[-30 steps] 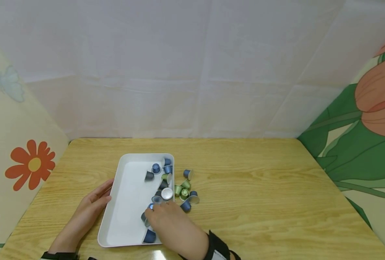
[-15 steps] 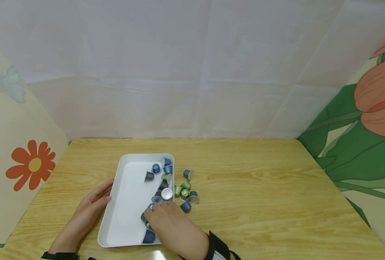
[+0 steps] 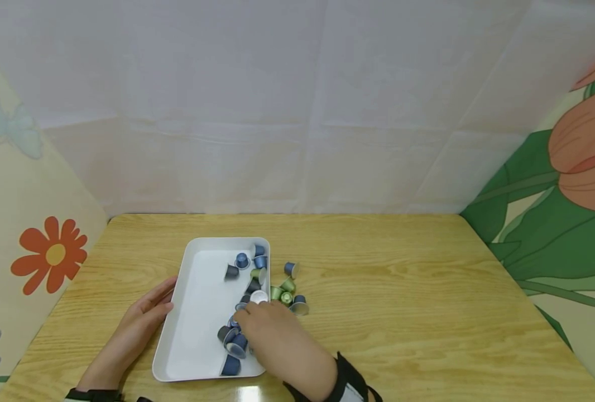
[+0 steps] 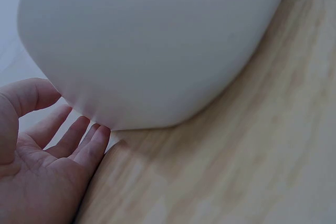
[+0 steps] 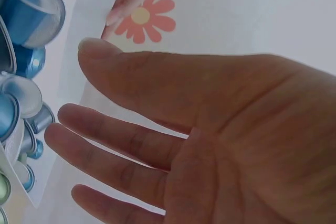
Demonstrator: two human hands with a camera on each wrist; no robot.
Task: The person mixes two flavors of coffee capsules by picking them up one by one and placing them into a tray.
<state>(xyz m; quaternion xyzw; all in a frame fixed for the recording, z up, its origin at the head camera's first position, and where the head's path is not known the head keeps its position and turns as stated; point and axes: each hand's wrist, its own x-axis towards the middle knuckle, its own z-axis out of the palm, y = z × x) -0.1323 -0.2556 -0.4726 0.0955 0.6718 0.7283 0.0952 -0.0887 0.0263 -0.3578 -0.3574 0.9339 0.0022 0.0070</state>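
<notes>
Beside the left long edge of a white tray is my left hand, its fingertips and thumb touching the tray's outer wall in the left wrist view. Over the tray's right edge is my right hand. Its thumb and fingers extend with nothing between them in the right wrist view. Coffee capsules lie along the tray's right half, among them a blue capsule near my right fingers, a dark blue one at the front and a dark grey one farther back. My right hand hides part of the tray's rim.
Several more capsules lie on the wooden table right of the tray, including a green capsule and a blue one. A white cloth hangs behind the table; patterned panels stand at both sides.
My right hand has let go of a blue capsule, which now shows in the tray's front part, and has shifted slightly right and back. My left hand stays at the tray's edge.
</notes>
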